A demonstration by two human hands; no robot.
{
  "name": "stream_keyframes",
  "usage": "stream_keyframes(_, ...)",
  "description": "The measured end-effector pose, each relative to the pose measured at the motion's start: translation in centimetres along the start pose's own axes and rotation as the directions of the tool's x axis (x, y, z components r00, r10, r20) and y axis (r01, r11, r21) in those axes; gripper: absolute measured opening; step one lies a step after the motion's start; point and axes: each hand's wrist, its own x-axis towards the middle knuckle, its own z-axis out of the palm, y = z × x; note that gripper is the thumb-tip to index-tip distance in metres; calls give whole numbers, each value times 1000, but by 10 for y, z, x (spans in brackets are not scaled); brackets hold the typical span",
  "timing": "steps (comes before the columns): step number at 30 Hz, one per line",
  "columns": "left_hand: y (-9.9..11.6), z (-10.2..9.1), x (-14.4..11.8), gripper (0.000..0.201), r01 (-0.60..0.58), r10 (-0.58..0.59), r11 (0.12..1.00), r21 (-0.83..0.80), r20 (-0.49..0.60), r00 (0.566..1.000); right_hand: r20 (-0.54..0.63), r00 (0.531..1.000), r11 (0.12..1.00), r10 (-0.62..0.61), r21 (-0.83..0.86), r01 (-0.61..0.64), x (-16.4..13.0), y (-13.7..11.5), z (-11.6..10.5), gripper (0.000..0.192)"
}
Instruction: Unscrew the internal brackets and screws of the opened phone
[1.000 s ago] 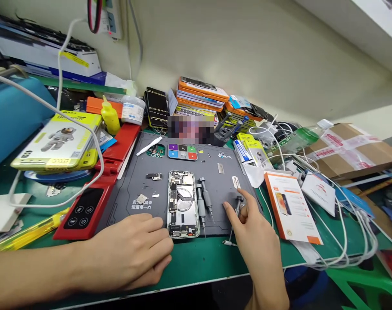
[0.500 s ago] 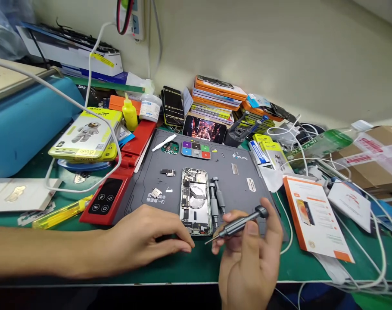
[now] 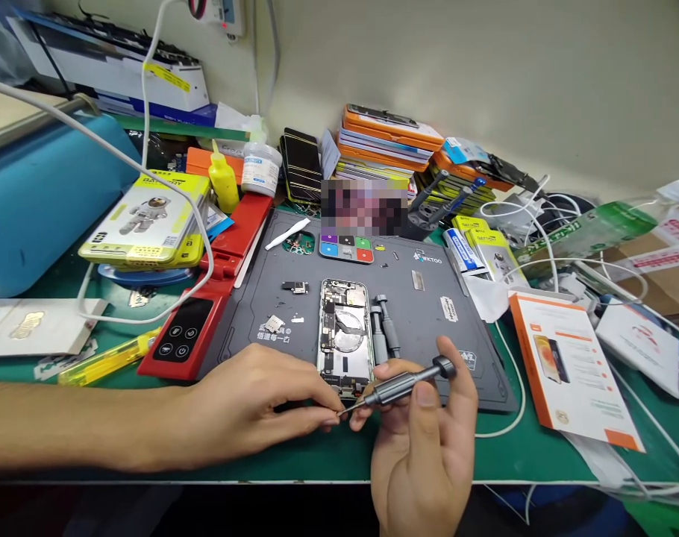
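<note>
In my right hand [image 3: 423, 440] lies a grey screwdriver [image 3: 398, 388], gripped between thumb and fingers, its thin tip slanting down to the left. The thumb and forefinger of my left hand [image 3: 272, 399] are pinched together right at that tip; anything between them is too small to make out. Just behind both hands an opened phone [image 3: 348, 328] lies on the grey work mat [image 3: 295, 358], its inner parts bare and its lower end partly covered by my fingers. Beside the phone's right edge lie two more grey screwdrivers [image 3: 389, 328].
Small metal parts [image 3: 274, 324] lie left of the phone. A red device with touch buttons [image 3: 177, 343] and a yellow-handled tool [image 3: 107, 359] stand left. At the back are a pixelated patch and stacked boxes [image 3: 384, 149]; a white-orange box [image 3: 574, 373] and loose cables are at right.
My right hand has moved the screwdriver left, so its tip now meets the pinched fingertips of my left hand. The whole view has shifted slightly.
</note>
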Motion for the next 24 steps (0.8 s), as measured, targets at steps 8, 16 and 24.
stream_keyframes(8,0,1,0,13,-28,28,998,52,2,1000,23,1000,999,-6,-34,7,0,0,1,37)
stream_keyframes(16,0,0,0,14,0,1,999,50,-9,1000,-42,998,995,-55,-87,51,0,1,2,37)
stream_keyframes(24,-2,0,0,14,-2,3,997,72,-23,1000,-54,995,991,-83,-106,77,0,1,3,37)
